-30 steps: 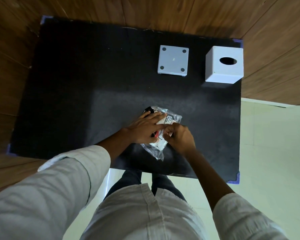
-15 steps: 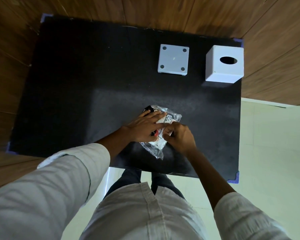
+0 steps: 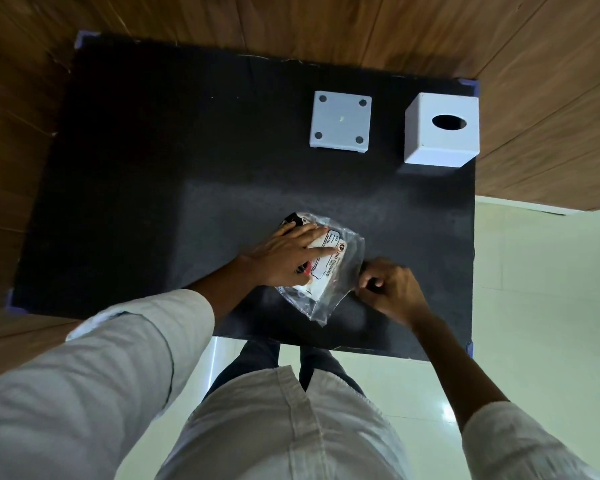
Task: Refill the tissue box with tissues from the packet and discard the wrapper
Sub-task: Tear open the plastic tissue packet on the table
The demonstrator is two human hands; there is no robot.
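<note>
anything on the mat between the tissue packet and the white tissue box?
Nothing. In the head view, only bare black mat lies between the tissue packet and the tissue box.

Mat point(image 3: 153, 168) lies on floor, takes most of view. Packet point(image 3: 329, 271) on mat, near its front edge, right of centre. Left hand point(image 3: 284, 256) flat on packet's left half. Right hand point(image 3: 390, 287) at packet's right edge, fingers closed on wrapper there. Behind packet, well apart: base plate point(image 3: 340, 121) on mat. Box point(image 3: 440, 129) just right of plate, in mat's far right corner, opening up. Person's legs in front of packet, off mat.
</note>
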